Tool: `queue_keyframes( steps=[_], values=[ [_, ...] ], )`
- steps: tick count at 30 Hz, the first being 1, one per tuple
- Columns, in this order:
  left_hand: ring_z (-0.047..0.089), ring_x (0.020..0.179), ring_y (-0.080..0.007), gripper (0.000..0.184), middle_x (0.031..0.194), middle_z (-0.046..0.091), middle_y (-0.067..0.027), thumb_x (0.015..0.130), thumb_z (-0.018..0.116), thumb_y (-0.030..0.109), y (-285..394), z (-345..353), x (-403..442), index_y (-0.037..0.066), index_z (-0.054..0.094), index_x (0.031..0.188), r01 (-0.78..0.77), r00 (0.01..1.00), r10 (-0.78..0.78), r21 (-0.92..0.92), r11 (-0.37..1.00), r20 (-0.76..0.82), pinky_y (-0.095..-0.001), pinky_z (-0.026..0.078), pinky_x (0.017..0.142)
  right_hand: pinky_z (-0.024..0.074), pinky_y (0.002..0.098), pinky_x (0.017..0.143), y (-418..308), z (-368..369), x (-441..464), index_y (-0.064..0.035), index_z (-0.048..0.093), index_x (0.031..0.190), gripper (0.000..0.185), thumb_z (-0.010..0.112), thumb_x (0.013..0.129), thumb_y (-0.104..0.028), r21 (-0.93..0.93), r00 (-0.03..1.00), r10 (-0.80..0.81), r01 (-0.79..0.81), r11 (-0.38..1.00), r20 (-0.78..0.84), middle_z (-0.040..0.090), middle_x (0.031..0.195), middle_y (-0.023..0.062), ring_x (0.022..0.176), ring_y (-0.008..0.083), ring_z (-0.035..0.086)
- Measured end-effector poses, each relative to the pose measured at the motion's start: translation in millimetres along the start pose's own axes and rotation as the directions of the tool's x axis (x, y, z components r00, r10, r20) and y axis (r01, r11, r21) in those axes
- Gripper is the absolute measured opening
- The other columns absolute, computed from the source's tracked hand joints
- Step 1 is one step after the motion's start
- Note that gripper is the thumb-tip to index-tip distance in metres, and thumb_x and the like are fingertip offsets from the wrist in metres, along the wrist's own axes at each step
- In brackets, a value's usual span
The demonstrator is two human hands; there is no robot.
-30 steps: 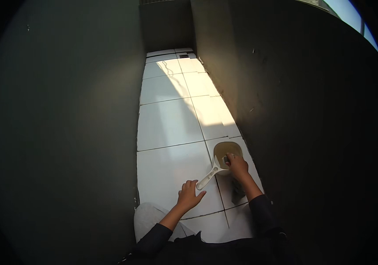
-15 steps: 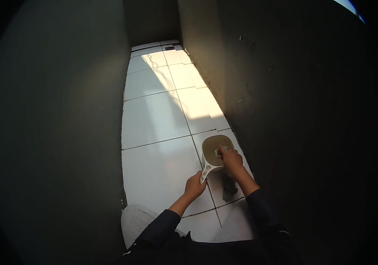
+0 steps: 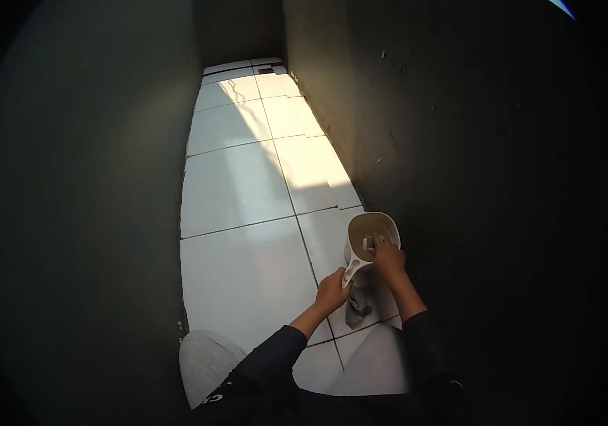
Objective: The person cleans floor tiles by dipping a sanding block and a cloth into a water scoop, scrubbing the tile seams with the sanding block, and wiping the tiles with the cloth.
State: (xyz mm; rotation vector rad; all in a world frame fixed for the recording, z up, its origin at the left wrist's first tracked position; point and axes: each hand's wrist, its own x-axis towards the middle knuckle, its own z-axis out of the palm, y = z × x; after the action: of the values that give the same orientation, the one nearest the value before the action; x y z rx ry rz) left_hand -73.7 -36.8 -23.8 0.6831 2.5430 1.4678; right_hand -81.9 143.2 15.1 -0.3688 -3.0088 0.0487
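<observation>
My left hand is closed around the handle of a white plastic water dipper, which is beside the right-hand wall. Brownish, cloudy liquid appears inside it. Over the dipper's opening, my right hand pinches a small grey-and-white piece; its exact kind is unclear. Just below the dipper, a dark grey, crumpled-looking item lies on the tiles, partly shaded and hard to identify.
White floor tiles with dark joints run along a narrow passage between a left wall and a right wall. Sunlight falls across the far tiles. A small dark drain sits at the far end. My grey-clad knees show below.
The dipper and both hands have shifted right in view, closer to the right wall. My right hand still holds the small piece in the dipper. More of the item on the floor shows.
</observation>
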Motion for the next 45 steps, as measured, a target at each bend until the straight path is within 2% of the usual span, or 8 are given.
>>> queue_keyframes(
  steps=[24,31,38,41,42,43,44,45],
  values=[
    [0.056,0.098,-0.0329,0.068,0.109,0.051,-0.0206,0.081,0.065,0.030,17.2,-17.1,-13.5,-0.002,0.034,0.132,0.017,0.999,-0.014,-0.087,0.996,0.033,-0.0390,0.047,0.083,0.0458,0.0508,0.077,3.9,-23.4,6.3,-0.0210,0.046,0.126,0.043,0.057,0.086,-0.029,0.050,0.991,0.044,-0.038,0.998,-0.124,0.052,0.115,0.0161,0.104,0.0339,0.054],
    [0.057,0.095,-0.0235,0.059,0.106,0.052,-0.0157,0.084,0.063,0.025,-8.0,-104.4,-101.5,-0.001,0.038,0.131,0.093,0.995,-0.097,-0.120,0.988,-0.022,-0.0345,0.048,0.078,0.0456,0.0499,0.075,5.4,-15.6,-4.2,-0.0258,0.049,0.123,0.043,0.060,0.082,-0.027,-0.101,0.988,-0.061,0.047,0.994,-0.141,0.050,0.111,0.0146,0.102,0.0326,0.052],
    [0.059,0.091,-0.0182,0.031,0.102,0.057,-0.0090,0.086,0.061,0.019,18.0,-225.9,-147.4,0.002,0.056,0.112,0.164,0.970,-0.186,-0.141,0.976,-0.159,-0.0299,0.050,0.071,0.0464,0.0504,0.078,24.8,-15.3,3.2,-0.0203,0.047,0.124,0.045,0.060,0.081,-0.022,0.264,0.977,0.030,0.028,0.964,-0.211,0.050,0.109,0.0166,0.103,0.0352,0.053],
    [0.059,0.090,-0.0177,0.028,0.102,0.058,-0.0087,0.087,0.060,0.017,46.8,-273.0,-133.1,0.002,0.057,0.110,0.082,0.967,-0.111,-0.133,0.988,-0.231,-0.0293,0.050,0.072,0.0476,0.0464,0.070,16.8,-30.6,13.4,-0.0149,0.048,0.119,0.036,0.055,0.085,-0.025,0.633,0.911,0.184,0.100,0.767,-0.368,0.057,0.094,0.0124,0.087,0.0300,0.058],
    [0.059,0.090,-0.0179,0.027,0.102,0.058,-0.0087,0.087,0.059,0.018,56.1,-282.4,-126.7,0.003,0.058,0.110,0.043,0.954,-0.080,-0.133,0.990,-0.288,-0.0295,0.050,0.073,0.0471,0.0425,0.066,-1.5,-64.2,-2.2,-0.0112,0.050,0.114,0.033,0.052,0.086,-0.029,0.967,0.895,0.446,-0.101,0.235,-0.015,0.057,0.091,0.0121,0.081,0.0270,0.057],
    [0.059,0.091,-0.0181,0.026,0.102,0.058,-0.0086,0.088,0.058,0.018,66.5,-287.8,-119.7,0.003,0.058,0.109,0.003,0.939,-0.048,-0.131,0.991,-0.341,-0.0296,0.050,0.073,0.0465,0.0386,0.061,-9.2,-91.5,-12.2,-0.0075,0.052,0.109,0.034,0.050,0.088,-0.033,0.883,0.800,0.436,-0.235,-0.406,0.413,0.057,0.087,0.0118,0.075,0.0241,0.057],
    [0.059,0.091,-0.0181,0.026,0.102,0.058,-0.0086,0.088,0.058,0.018,77.8,-291.0,-113.3,0.003,0.058,0.109,-0.017,0.936,-0.036,-0.146,0.989,-0.349,-0.0296,0.050,0.073,0.0458,0.0325,0.058,9.1,-83.5,-10.7,-0.0027,0.054,0.101,0.038,0.047,0.089,-0.038,0.649,0.884,0.041,-0.308,-0.695,0.465,0.057,0.083,0.0099,0.067,0.0202,0.054],
    [0.058,0.093,-0.0169,0.025,0.104,0.058,-0.0074,0.088,0.058,0.018,88.7,-293.2,-109.9,0.004,0.058,0.109,-0.023,0.949,-0.024,-0.147,0.989,-0.313,-0.0299,0.049,0.075,0.0458,0.0325,0.058,26.7,-73.5,-8.0,-0.0027,0.054,0.101,0.038,0.047,0.089,-0.038,0.659,0.889,0.051,-0.298,-0.691,0.456,0.057,0.083,0.0099,0.067,0.0202,0.054]
  ],
)
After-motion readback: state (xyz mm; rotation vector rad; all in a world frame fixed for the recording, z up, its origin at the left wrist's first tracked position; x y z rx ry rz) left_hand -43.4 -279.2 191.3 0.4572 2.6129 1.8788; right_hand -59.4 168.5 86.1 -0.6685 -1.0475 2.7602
